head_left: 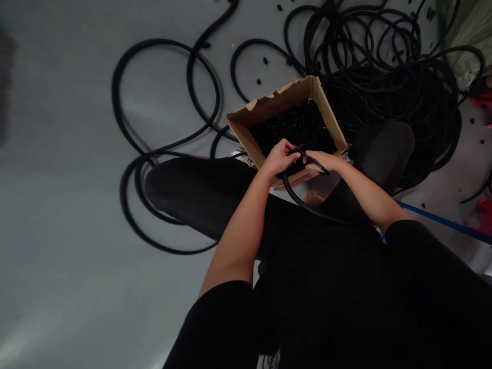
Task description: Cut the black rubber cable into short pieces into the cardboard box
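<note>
A cardboard box [286, 105] with a torn rim stands on the grey floor in front of my knees, filled with small black parts [295, 125]. Over its near edge, my left hand [279, 158] and my right hand [323, 162] both grip a black rubber hose [307, 205]. From the hands, the hose curves down toward my lap. The fingers partly hide the hose and the box's near corner. The exact shape of the gripped hose end cannot be made out.
A large tangle of black hose [388, 97] lies behind the box, with loose loops [165, 92] on the grey floor [69, 195] to the left. Small black pieces lie scattered about. A green sack [467, 36], a blue strip [442, 220] and red objects [485, 215] sit at right.
</note>
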Available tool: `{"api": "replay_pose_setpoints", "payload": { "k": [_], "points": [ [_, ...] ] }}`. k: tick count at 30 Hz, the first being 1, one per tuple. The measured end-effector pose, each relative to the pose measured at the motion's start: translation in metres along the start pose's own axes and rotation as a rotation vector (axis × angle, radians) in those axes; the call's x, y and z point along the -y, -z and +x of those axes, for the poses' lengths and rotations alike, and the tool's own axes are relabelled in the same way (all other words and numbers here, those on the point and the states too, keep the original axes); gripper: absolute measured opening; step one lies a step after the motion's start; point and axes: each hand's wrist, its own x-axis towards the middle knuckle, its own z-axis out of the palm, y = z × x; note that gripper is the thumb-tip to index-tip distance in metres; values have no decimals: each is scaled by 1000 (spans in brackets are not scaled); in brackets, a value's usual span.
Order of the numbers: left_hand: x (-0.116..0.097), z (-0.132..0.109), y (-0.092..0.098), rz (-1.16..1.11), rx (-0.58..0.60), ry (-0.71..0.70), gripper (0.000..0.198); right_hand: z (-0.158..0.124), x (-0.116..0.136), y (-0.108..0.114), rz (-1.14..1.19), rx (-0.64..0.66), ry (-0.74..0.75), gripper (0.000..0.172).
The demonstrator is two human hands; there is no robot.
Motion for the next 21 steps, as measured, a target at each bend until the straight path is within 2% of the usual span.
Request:
{"api": "replay_pose_setpoints", "payload": {
  "k": [4,12,18,21],
  "points": [
    [-4,-2,-1,-14,-8,8,48,-1,6,1,-88,-34,-49,16],
    [-13,-3,-3,-3,-63,90,49,-5,22,4,-164,-108,-153,22],
    [-10,-3,-1,-1,-27,56,43,-8,27,9,-148,-146,-211,19],
    [-9,-4,0,-11,51,5,44,-9,25,9,-94,-107,-189,21]
  ]
}}
